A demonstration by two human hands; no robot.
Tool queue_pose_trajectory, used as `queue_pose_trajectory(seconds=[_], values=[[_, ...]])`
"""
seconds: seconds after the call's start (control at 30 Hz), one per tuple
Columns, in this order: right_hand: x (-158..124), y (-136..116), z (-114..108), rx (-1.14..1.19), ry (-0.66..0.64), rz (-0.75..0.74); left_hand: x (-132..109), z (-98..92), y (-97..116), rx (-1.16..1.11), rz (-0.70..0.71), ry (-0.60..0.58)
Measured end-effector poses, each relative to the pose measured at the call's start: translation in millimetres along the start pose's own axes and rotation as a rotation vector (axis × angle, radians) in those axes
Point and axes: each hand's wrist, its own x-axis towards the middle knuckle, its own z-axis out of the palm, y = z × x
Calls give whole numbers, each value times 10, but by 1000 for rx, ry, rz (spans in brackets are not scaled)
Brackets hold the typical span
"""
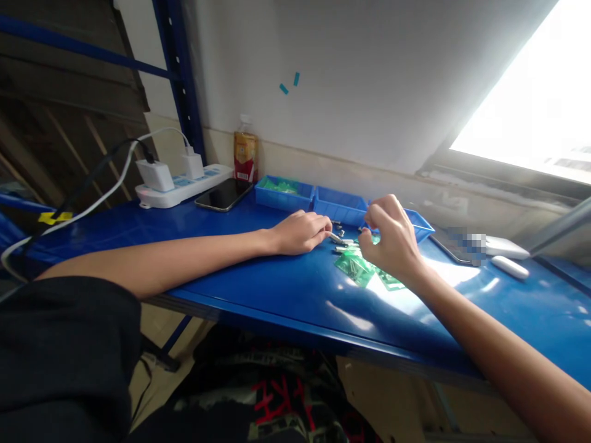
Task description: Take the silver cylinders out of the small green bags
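My left hand (302, 232) rests low over the table with its fingertips pinched on a small metal piece (336, 237). My right hand (392, 237) is raised a little to the right, thumb and fingers curled; whatever is between them is too small to make out. Below and between the hands lie several small metal parts (346, 249), loosely heaped. Flat green packets (356, 268) lie just in front of them, partly hidden by my right hand. Behind the hands stand blue bins: one (284, 195) with green pieces in it, a middle one (339, 206), and one on the right (421, 227), partly covered.
On the left of the blue table (258, 289) are a power strip (184, 184) with plugged-in chargers, a phone (225, 194) and a drink bottle (245, 151). At the right lie a dark flat device (455, 247) and a white oval object (510, 267). The wall stands close behind.
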Motion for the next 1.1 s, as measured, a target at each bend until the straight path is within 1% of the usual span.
queue_pose_trajectory(seconds=[0.13, 0.2, 0.27, 0.47, 0.6, 0.73, 0.93, 1.1], values=[[6, -142, 38, 47, -134, -26, -7, -6, 6, -21, 1, 74], [-20, -143, 79, 43, -191, -21, -9, -22, 15, -73, -7, 106], [-44, -111, 110, 37, -220, -19, -11, -39, 25, -113, 0, 118], [-57, -33, 164, 45, -240, -61, -21, -22, 4, -35, 64, 82], [-64, -23, 238, 66, -262, -22, -25, -1, -11, -55, 74, 64], [-68, -12, 300, 99, -287, -52, -29, -16, 5, -40, 74, 63], [-69, -18, 324, 115, -298, -63, -28, -30, 14, -12, 80, 39], [-82, -19, 328, 152, -271, -17, -25, -7, -5, 44, 67, 52]])
